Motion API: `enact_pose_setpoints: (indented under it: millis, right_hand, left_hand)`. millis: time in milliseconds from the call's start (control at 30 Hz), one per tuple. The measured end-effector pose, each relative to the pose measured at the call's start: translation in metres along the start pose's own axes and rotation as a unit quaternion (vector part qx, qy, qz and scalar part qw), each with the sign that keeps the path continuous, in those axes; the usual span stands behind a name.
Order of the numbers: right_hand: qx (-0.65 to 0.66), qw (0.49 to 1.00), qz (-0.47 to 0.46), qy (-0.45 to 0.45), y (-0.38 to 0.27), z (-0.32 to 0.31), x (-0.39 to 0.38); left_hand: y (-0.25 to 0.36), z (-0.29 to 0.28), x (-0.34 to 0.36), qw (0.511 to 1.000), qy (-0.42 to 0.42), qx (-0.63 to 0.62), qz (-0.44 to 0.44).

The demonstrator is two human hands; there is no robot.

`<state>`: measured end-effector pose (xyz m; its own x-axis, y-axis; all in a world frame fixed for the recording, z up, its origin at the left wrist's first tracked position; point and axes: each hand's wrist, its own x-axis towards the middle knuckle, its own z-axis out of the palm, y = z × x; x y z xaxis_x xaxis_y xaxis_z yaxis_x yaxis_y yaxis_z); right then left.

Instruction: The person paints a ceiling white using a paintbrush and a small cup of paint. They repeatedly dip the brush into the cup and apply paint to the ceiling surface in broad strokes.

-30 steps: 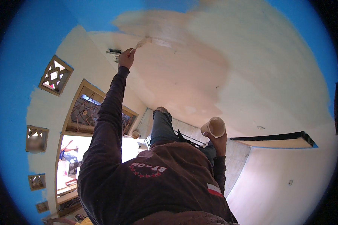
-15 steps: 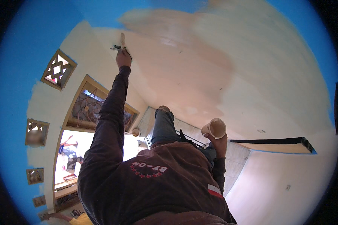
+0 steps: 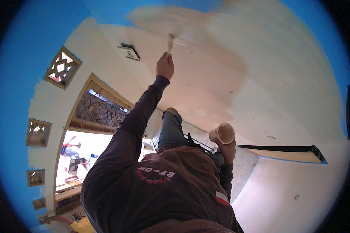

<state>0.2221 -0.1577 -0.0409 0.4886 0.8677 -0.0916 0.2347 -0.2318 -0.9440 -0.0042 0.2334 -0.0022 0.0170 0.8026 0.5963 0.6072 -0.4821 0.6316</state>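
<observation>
My left arm reaches far up, and my left hand [image 3: 165, 68] is closed round the handle of a paintbrush [image 3: 170, 43]. The pale, paint-coated head of the brush is at the wall [image 3: 214, 73], beside a wet-looking shiny streak. Lower on the right, my right hand [image 3: 228, 150] grips a cup [image 3: 224, 133] from beneath, with its open mouth showing. The cup is pale with smears inside; how much paint it holds I cannot tell. To the left of the brush is a dark-framed electrical wall plate [image 3: 129, 52].
Bright blue wall [image 3: 21, 70] borders the pale painted areas. On the left are lattice vent blocks [image 3: 62, 67], a grilled window [image 3: 99, 108] and a bright doorway. A person in yellow [image 3: 83, 225] shows at lower left. A black-edged ledge [image 3: 284, 149] juts out at right.
My left hand has moved right with the paintbrush, away from the wall plate, which now shows fully. My right hand keeps the cup in nearly the same place.
</observation>
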Motion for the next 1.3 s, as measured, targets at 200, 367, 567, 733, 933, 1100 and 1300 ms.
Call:
enact_pose_setpoints:
  millis: [200,367,567,733,933,1100,1300]
  right_hand:
    - [-0.015,1.0,-0.002,0.015,0.003,-0.002,0.002]
    - [-0.027,0.999,-0.033,0.015,-0.008,-0.008,0.015]
    - [-0.04,0.996,-0.073,0.017,-0.028,-0.006,0.033]
    - [-0.053,0.991,-0.116,0.031,-0.036,0.004,0.047]
    - [-0.022,0.988,-0.15,0.023,-0.054,0.012,0.059]
    - [-0.028,0.987,-0.16,0.014,-0.055,0.013,0.06]
    - [-0.059,0.984,-0.168,0.018,-0.054,0.013,0.058]
  left_hand:
    - [0.056,-0.037,-0.044,0.992,-0.064,-0.09,-0.063]
    - [0.066,-0.071,-0.066,0.973,-0.162,-0.152,-0.068]
    - [0.081,-0.103,-0.075,0.952,-0.235,-0.187,-0.055]
    - [0.088,-0.112,-0.081,0.957,-0.23,-0.162,-0.064]
    - [0.112,-0.129,-0.081,0.941,-0.261,-0.21,-0.044]
    - [0.136,-0.134,-0.075,0.915,-0.347,-0.208,-0.006]
    - [0.159,-0.125,-0.065,0.889,-0.431,-0.153,0.021]
